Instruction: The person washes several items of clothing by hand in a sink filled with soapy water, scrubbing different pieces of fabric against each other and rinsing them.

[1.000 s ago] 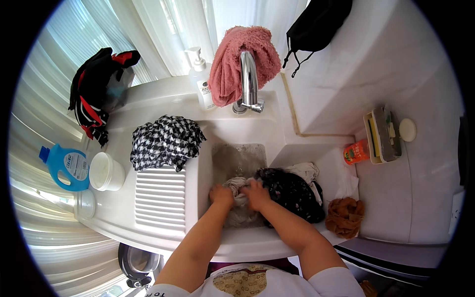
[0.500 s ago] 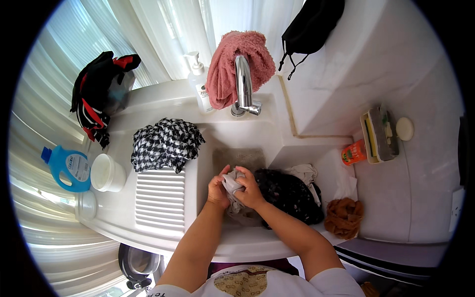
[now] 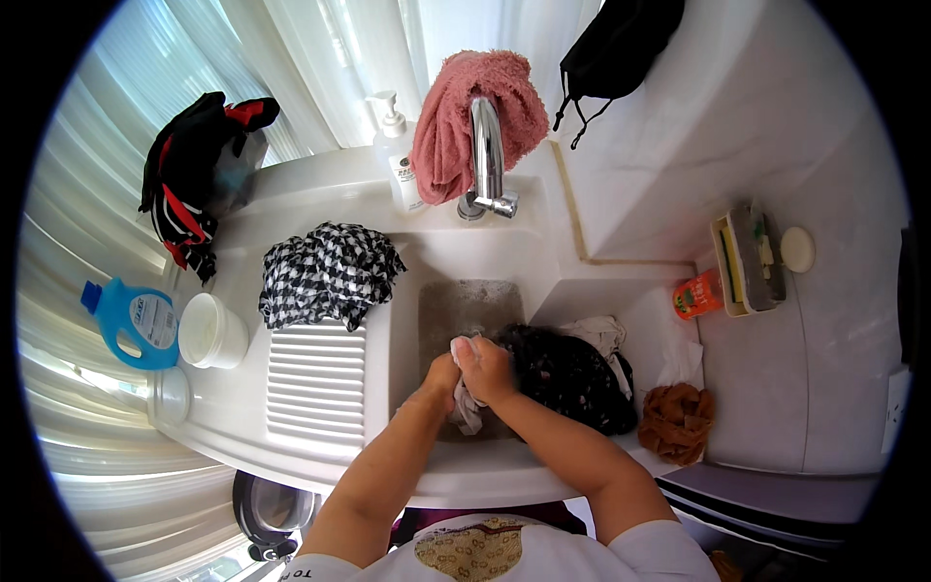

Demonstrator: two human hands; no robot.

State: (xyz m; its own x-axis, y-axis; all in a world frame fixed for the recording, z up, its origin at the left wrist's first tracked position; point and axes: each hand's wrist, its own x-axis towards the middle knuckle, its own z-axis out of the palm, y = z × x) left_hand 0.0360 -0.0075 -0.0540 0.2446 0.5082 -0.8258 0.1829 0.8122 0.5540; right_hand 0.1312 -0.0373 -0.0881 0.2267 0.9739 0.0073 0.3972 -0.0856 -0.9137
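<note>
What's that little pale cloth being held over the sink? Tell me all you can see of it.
The pale cloth is a small, light grey-white piece of fabric, bunched and crumpled, looking wet. The left hand and the right hand clasp it together above the sink basin, with a bit peeking out at the top between them and a wrinkled tail hanging down below. Just to its right lies a dark speckled garment; whether the two touch cannot be told.

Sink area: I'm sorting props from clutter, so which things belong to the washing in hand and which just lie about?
In use:
- left hand and right hand, both gripping the pale cloth
- sink

Lying about:
- checked cloth
- blue bottle
- white cup
- pink towel
- dark clothes
</note>
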